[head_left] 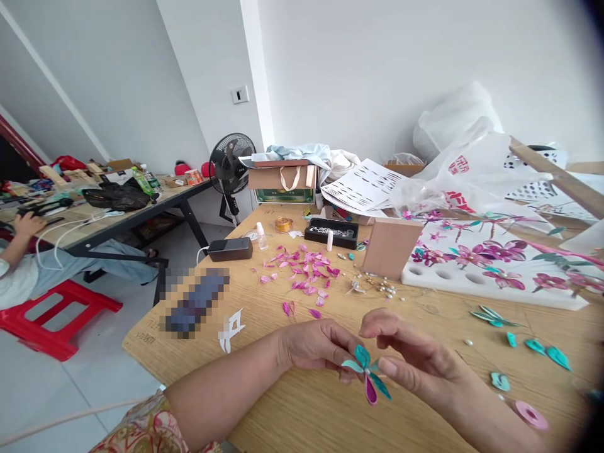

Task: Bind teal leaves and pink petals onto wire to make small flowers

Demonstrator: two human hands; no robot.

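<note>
My left hand [325, 346] is closed over the wooden table, its fingertips pinching a small flower [367, 372] from behind. The flower has teal petals, one magenta petal pointing down and a pale bead at its middle. Close on its right side is my right hand [415, 365], fingers apart, with the thumb tip at the edge of a petal; whether it touches cannot be made out. Loose pink petals [306, 267] lie scattered beyond my hands. To the right are teal petals [535, 346], a pearl bead [468, 343] and a pink spool [531, 415].
A foam block [495, 286] with finished flowers stands at the right, beside a cardboard piece [392, 246]. Farther back are a black tray [331, 233], a small bottle [262, 236] and a black box [229, 248]. A fan [231, 163] and red stool [61, 314] are leftward.
</note>
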